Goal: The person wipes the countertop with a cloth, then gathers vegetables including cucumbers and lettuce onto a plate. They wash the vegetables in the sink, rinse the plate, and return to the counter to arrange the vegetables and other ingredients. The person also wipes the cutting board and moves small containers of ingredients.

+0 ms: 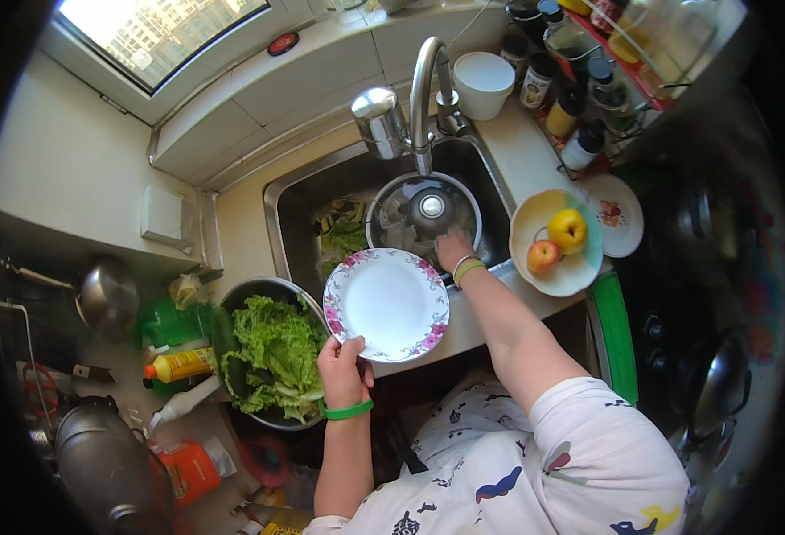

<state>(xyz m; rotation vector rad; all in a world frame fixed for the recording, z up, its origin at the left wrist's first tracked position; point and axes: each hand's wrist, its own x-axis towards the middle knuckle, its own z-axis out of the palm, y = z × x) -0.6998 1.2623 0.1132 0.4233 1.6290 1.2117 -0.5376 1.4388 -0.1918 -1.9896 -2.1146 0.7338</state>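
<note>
A white plate (385, 304) with a pink floral rim is gripped at its lower left edge by my left hand (347, 371), thumb on top. It overlaps the front edge of the sink (492, 160). My right hand (456, 251) reaches into a round metal basin (373, 221) in the sink, under the faucet spout (422, 160). Whether its fingers hold anything is hidden. A dark, shiny rounded thing with a silver knob (431, 206), perhaps a lid, lies in the basin. Left of it, leafy green scraps (342, 237) lie in the sink.
Left of the plate, a metal bowl (278, 426) holds lettuce (275, 354) and cucumber (222, 338). On the right, a scalloped bowl (526, 267) with two fruits overlaps a small plate (623, 221). A white tub (484, 83) and several condiment bottles (539, 80) stand behind.
</note>
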